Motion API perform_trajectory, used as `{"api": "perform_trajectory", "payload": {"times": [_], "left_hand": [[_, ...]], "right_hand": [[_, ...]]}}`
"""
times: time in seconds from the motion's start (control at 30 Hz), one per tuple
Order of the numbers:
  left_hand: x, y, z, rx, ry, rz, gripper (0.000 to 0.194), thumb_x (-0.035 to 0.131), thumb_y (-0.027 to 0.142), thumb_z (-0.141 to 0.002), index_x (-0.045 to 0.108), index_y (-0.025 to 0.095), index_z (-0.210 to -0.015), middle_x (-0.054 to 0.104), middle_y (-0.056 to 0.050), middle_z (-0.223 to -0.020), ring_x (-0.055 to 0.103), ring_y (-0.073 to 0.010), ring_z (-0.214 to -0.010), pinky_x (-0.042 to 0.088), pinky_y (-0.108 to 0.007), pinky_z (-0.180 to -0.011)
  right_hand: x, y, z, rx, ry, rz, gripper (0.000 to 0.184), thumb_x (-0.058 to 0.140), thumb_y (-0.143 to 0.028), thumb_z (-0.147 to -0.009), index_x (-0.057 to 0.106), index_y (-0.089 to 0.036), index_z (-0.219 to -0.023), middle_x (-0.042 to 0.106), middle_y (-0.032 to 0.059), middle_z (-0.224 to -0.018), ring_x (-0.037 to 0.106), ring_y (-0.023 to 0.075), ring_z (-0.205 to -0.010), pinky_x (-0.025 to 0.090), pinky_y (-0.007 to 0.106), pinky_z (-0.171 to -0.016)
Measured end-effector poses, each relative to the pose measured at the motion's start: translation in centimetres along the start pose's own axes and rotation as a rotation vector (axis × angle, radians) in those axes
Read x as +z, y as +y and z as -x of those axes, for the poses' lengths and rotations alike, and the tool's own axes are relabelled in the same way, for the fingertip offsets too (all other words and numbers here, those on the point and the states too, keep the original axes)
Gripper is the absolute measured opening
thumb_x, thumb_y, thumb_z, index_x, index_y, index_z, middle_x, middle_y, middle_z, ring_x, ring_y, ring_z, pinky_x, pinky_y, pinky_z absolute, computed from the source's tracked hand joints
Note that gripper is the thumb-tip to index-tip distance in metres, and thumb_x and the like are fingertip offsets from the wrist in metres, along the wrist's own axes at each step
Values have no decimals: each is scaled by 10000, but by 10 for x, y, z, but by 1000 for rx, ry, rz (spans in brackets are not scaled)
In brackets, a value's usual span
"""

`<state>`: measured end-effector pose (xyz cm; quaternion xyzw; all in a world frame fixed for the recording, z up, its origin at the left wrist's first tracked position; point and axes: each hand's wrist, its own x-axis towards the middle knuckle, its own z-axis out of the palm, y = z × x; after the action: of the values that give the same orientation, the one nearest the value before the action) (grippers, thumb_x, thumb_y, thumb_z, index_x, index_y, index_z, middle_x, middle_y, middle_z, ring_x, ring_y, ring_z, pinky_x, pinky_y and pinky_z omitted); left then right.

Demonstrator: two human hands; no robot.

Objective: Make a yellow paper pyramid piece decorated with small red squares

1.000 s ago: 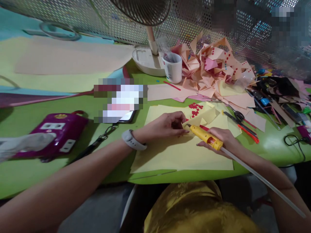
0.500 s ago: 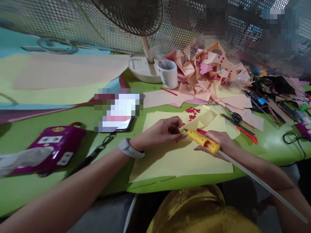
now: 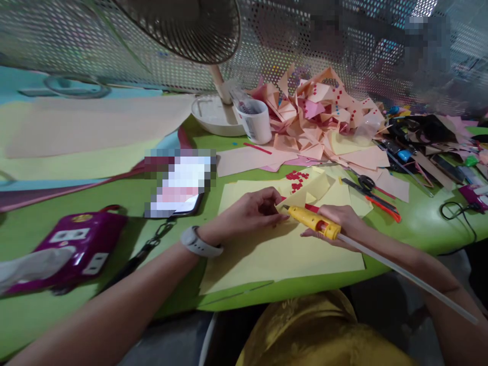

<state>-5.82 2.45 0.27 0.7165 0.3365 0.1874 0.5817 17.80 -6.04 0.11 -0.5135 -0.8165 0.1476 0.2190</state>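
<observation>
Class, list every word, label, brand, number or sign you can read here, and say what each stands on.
None can be read.
White cup: dark marks on its side, too small and blurred.
Purple box: a yellow badge on top, too blurred.
Phone: screen pixelated, unreadable.
Glue gun: no lettering can be made out.

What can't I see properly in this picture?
All in the head view:
Phone screen: masked by blurry squares.
Glue gun handle: hidden by the right hand.
Folded yellow paper, held end: partly covered by the left hand.
Fan top: cut off by the upper edge.
White cup contents: too blurred to name.
</observation>
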Motion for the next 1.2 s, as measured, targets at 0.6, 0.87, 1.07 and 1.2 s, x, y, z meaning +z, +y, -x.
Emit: {"api": "perform_trajectory", "payload": {"times": [0.6, 0.87, 1.07, 1.2], "left_hand": [[0, -1, 0, 1, 2, 26, 400, 747, 507, -729, 508, 206, -839, 603, 29, -661, 565, -133, -586, 434, -252, -515], [0, 0, 0, -11, 15, 5, 442, 747, 557, -716, 516, 200, -838, 637, 0, -691, 588, -149, -612, 457, -268, -538], [0, -2, 0, 1, 7, 1, 422, 737, 544, -734, 518, 200, -844, 630, 5, -677, 588, -148, -600, 453, -264, -525], [-1, -4, 0, 16, 6, 5, 415, 746, 527, -727, 522, 200, -851, 642, -4, -720, 598, -149, -620, 467, -271, -540]], "right_hand": [[-8, -5, -2, 10, 9, 28, 415, 620, -584, -862, 557, -187, -761, 585, -17, -609, 546, 107, -517, 327, 230, -510], [-15, -8, -3, 7, -21, 4, 422, 592, -585, -883, 549, -185, -755, 609, -2, -628, 547, 107, -519, 317, 232, -511], [-17, -10, -3, 24, -25, -24, 438, 586, -603, -882, 541, -189, -747, 599, -2, -620, 535, 106, -517, 316, 232, -514], [-18, -10, -3, 38, -32, -86, 449, 567, -610, -890, 543, -181, -763, 633, 12, -657, 545, 101, -529, 325, 226, -517]]}}
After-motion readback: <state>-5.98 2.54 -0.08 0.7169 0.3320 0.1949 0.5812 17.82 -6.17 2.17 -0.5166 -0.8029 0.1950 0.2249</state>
